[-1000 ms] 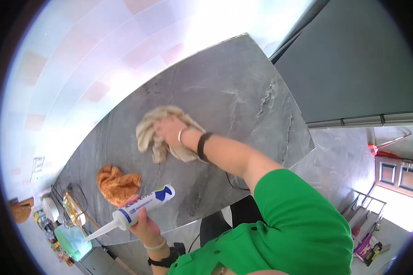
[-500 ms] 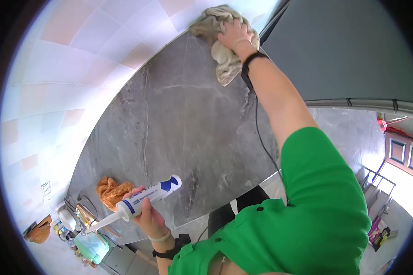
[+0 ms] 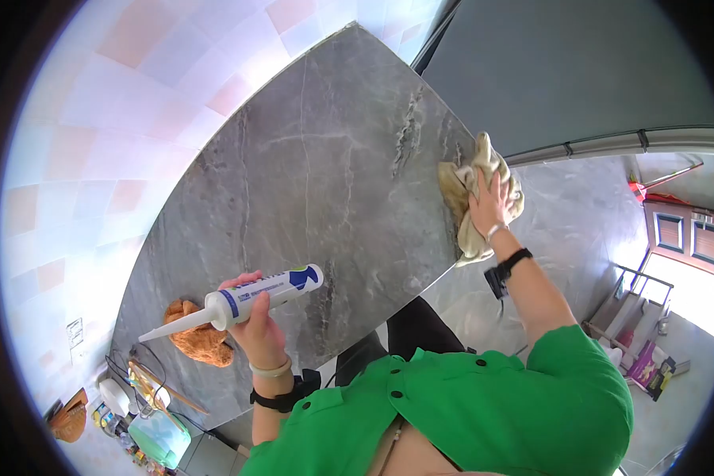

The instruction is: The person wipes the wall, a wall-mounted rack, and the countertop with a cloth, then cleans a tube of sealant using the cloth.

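My left hand (image 3: 260, 332) is closed around a white sealant cartridge (image 3: 282, 289) with a blue-marked label. Its long nozzle points left, over a crumpled orange-brown cloth (image 3: 202, 345) on the countertop. At the right edge of the grey marbled countertop (image 3: 317, 190), my right hand (image 3: 489, 208) presses down on a bunched beige cloth (image 3: 470, 238), its fingers bent over the folds. Part of that cloth lies under the palm and is hidden.
A pale tiled wall (image 3: 174, 103) borders the counter's far left side. Beyond its right edge stands a large dark grey panel (image 3: 571, 79). Cables and a green translucent container (image 3: 160, 436) are at lower left. A purple package (image 3: 650, 369) stands on the floor at right.
My right hand and the beige cloth have come from the far corner towards me, along the right edge. The cartridge has risen slightly, its nozzle now over the orange-brown cloth.
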A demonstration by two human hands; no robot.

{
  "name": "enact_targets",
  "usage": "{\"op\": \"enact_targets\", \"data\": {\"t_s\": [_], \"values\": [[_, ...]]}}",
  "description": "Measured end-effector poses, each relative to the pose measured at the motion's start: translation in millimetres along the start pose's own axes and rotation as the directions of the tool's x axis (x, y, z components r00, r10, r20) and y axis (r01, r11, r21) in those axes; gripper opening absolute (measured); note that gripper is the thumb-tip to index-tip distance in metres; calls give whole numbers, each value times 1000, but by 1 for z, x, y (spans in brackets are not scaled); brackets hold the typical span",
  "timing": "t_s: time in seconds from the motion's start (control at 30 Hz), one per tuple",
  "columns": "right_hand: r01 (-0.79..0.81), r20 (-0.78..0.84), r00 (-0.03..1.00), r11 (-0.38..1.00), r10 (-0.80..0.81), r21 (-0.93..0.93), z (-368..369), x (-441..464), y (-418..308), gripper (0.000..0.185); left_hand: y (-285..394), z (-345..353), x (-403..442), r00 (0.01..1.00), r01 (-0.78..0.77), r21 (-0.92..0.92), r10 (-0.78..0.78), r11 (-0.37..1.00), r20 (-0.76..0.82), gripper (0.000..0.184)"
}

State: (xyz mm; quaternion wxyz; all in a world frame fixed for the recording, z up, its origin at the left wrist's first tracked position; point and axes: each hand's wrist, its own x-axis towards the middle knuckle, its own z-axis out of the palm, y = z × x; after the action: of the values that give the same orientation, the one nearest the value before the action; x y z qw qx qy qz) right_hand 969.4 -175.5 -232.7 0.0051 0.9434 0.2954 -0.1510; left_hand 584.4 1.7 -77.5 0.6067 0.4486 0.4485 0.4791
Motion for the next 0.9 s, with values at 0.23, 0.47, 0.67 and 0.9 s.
{"op": "enact_targets", "data": {"t_s": [0.23, 0.47, 0.67, 0.9], "values": [[414, -46, 906, 905, -420, -100, -45, 192, -185, 56, -7, -23, 5, 991, -49, -12, 47, 999, -124, 44], [497, -62, 854, 845, -516, -196, -27, 252, -342, 54, -16, -31, -11, 954, -13, -20, 6, 1000, -300, 46], [894, -5, 441, 439, -898, -93, -11, 74, -289, 41, -5, -16, -8, 973, -44, -86, 23, 995, -231, 44], [940, 62, 238, 246, -969, 236, 70, -160, -122, 48, 22, -8, -7, 988, -157, 35, 157, 987, -10, 40]]}}
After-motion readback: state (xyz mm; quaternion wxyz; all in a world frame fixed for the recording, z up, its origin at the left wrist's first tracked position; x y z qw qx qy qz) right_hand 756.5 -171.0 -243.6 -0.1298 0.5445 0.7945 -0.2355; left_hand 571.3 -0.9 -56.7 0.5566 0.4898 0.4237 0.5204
